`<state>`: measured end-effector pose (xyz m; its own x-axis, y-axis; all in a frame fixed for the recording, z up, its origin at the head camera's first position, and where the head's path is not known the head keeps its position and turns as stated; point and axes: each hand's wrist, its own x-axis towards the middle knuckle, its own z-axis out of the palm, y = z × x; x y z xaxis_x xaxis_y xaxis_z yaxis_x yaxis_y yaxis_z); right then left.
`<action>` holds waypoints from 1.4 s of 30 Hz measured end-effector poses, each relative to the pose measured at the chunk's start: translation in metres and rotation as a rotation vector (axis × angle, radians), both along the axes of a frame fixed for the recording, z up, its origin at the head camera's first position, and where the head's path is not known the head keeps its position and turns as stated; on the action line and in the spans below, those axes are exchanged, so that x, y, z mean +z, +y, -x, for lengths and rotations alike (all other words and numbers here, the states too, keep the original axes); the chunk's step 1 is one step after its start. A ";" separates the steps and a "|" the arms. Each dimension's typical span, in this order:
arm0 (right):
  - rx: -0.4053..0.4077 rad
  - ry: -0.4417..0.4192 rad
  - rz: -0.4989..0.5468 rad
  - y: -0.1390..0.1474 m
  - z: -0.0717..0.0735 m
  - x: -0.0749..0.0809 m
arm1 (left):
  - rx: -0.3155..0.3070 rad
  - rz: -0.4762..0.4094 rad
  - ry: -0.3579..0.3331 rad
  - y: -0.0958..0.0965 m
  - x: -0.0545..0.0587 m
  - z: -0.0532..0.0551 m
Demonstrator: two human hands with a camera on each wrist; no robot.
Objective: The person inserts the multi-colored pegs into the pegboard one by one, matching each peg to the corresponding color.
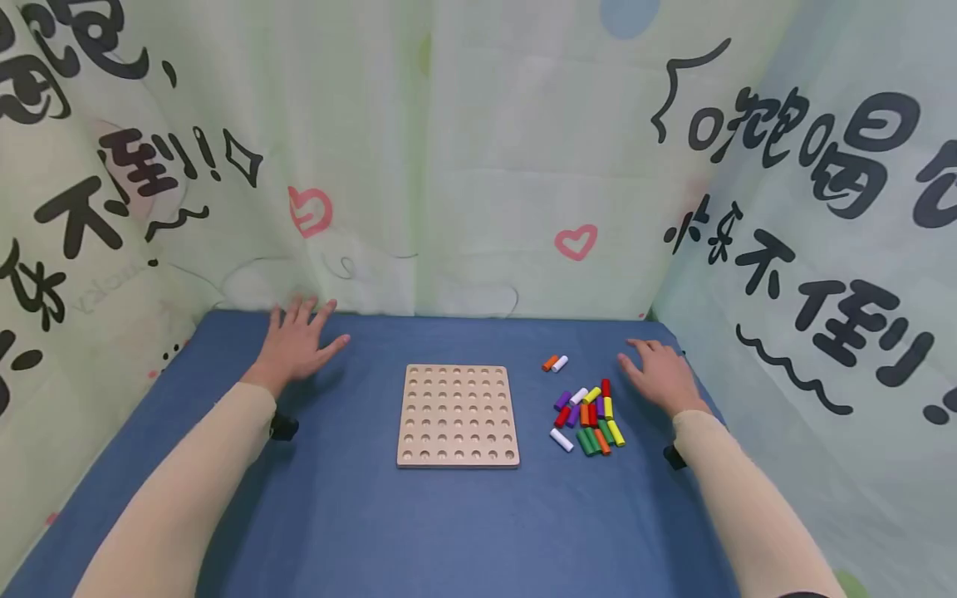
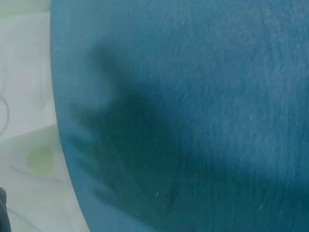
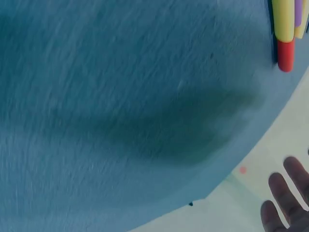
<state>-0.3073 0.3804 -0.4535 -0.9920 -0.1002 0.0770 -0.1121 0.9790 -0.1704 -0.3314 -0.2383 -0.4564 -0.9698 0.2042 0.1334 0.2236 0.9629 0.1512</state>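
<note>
A square wooden board (image 1: 458, 417) with rows of round holes lies in the middle of the blue table. To its right is a loose cluster of short coloured pegs (image 1: 593, 416) in red, yellow, green, purple, orange and white. My left hand (image 1: 297, 342), fingers spread, hovers near the far left edge and holds nothing; its shadow falls on the cloth in the left wrist view. Beyond the pegs on the right, my right hand (image 1: 661, 375) is also empty, fingers extended. Its fingertips (image 3: 285, 193) show in the right wrist view, apart from a red peg (image 3: 286, 55).
An orange peg (image 1: 550, 362) and a white one lie side by side, a little behind the cluster. Pale curtains (image 1: 478, 166) with black lettering and pink hearts enclose the blue table (image 1: 359, 531) at the back and both sides.
</note>
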 end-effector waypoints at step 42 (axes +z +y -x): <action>-0.138 -0.182 0.197 -0.039 -0.013 -0.020 | -0.324 -0.132 -0.028 0.087 -0.053 -0.074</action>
